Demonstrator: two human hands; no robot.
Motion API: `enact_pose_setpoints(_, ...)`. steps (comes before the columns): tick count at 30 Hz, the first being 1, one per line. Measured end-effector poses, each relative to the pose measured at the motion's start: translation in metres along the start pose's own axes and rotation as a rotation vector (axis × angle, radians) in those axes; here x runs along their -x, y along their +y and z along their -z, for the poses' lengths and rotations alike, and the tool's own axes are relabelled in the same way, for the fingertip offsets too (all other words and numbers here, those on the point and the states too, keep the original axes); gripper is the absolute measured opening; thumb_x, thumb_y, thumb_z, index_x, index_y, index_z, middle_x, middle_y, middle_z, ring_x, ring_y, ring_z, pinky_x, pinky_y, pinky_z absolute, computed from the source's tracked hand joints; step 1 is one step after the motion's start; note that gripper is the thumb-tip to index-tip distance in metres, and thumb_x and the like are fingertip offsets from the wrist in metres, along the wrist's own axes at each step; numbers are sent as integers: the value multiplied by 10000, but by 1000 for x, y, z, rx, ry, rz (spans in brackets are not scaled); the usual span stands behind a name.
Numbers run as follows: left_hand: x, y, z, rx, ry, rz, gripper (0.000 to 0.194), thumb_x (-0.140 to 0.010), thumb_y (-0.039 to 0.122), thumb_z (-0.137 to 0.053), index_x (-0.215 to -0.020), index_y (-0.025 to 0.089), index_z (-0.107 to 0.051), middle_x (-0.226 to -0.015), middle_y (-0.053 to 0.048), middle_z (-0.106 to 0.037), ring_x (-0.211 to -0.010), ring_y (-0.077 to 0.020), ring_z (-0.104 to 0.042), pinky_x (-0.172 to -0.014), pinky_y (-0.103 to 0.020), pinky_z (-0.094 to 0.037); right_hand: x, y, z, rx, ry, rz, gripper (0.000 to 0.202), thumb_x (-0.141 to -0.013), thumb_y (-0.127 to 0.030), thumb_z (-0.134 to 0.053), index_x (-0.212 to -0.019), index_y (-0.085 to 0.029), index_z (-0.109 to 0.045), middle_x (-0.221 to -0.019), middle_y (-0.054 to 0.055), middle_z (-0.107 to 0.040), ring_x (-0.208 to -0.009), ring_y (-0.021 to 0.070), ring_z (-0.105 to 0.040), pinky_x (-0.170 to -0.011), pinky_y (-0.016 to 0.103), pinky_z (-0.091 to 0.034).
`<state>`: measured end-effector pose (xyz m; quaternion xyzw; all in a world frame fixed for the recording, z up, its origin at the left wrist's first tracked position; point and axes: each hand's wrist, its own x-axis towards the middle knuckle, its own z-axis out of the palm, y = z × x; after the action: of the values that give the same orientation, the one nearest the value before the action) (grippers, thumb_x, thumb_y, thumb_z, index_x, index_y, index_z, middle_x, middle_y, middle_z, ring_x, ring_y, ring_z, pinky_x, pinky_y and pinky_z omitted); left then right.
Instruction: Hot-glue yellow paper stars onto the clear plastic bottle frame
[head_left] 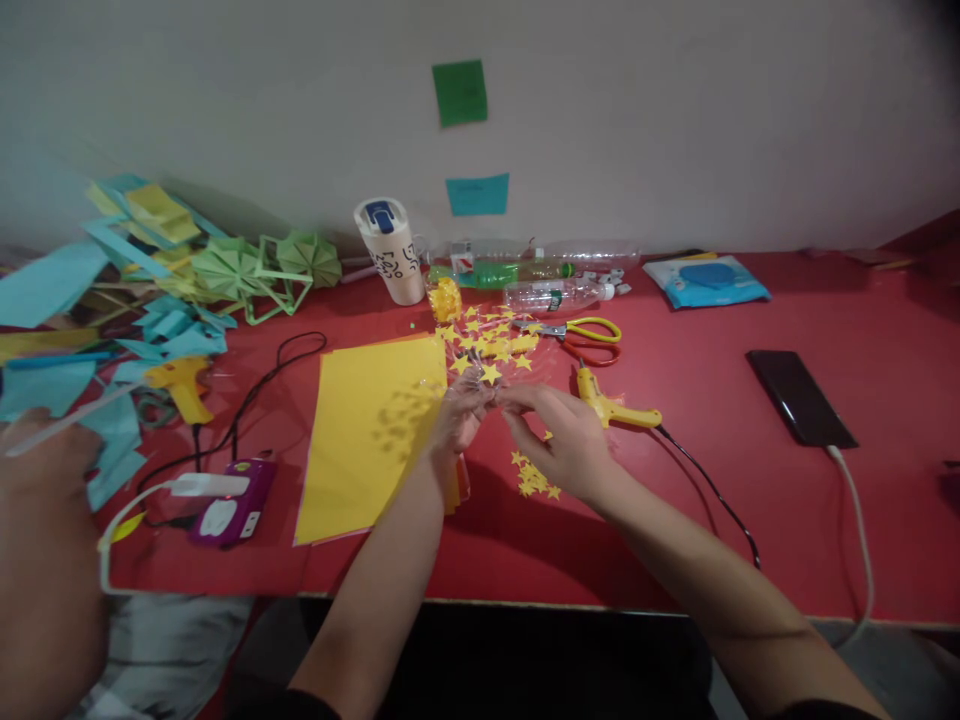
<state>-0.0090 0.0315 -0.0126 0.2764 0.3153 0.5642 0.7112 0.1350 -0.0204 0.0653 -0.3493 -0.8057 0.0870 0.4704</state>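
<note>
Both hands meet near the middle of the red table. My left hand [461, 415] is closed round the lower end of a clear plastic piece covered with yellow stars [491, 348]. My right hand [559, 435] pinches at the same end, its fingertips touching those of the left; what lies between them is too small to make out. Loose yellow stars [534, 478] lie below my right hand. A stack of yellow paper [360, 440] sits to the left, partly under my left forearm. Just right of my right hand rests a yellow glue gun [619, 410].
Scissors [596, 340], plastic bottles [559, 294] and a tumbler [394, 255] stand or lie behind. Left are folded papers [225, 270], another glue gun [182, 388], a purple power strip [232, 505] and another person's arm [49, 560]. A phone [801, 398] lies right.
</note>
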Motion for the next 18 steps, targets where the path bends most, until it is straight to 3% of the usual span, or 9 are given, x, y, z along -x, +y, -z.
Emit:
enact_pose_setpoints(6, 2, 2, -1, -25, -38, 7, 317, -483, 282, -862, -667, 233, -607, -596, 40, -584, -600, -153, -584, -621, -300, -445, 4, 2, -3, -58, -15, -121, 292, -903, -147, -490, -1187, -206, -521, -971, 55, -754, -849, 149, -737, -724, 262, -591)
enact_pose_setpoints(18, 1, 1, 1, 17, -9, 6, 347, -476, 237, -855, -586, 199, -528, -581, 54, -573, -567, -99, -561, -629, -255, -477, -2, -1, 5, 48, 10, -30, 237, -870, -104, -489, -1068, -213, -561, -851, 16, -703, -740, 129, -683, -655, 248, -545)
